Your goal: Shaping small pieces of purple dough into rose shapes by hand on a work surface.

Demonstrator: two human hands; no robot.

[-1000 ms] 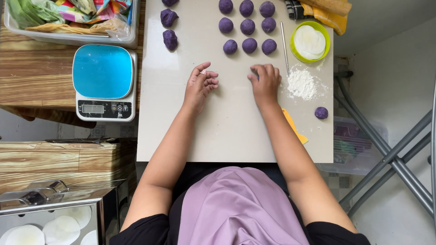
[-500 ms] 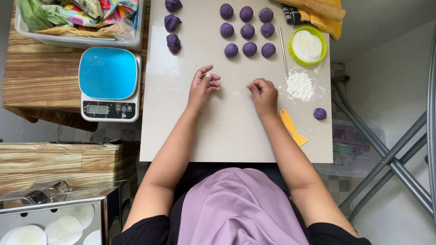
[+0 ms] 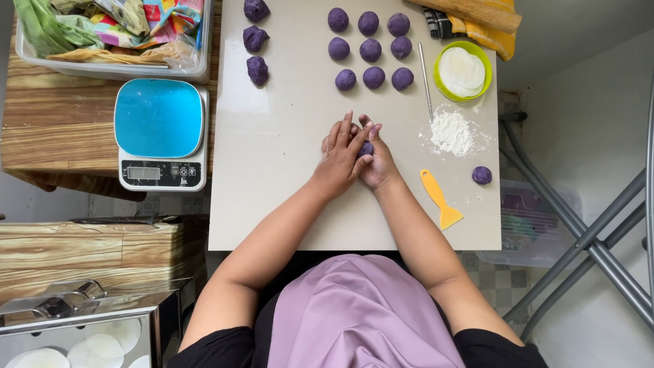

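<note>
Here the left hand (image 3: 340,153) lies over the right hand (image 3: 377,158), fingers pressed together around a purple dough ball (image 3: 366,148) above mid-bench (image 3: 272,204); rolling seems underway, needing even pressure next.

Both hands meet mid-table, the left hand (image 3: 340,153) laid over the right hand (image 3: 376,160), cupping a purple dough piece (image 3: 366,148) between them, with a flour heap (image 3: 452,132) and yellow scraper (image 3: 441,199) to their right.
</note>
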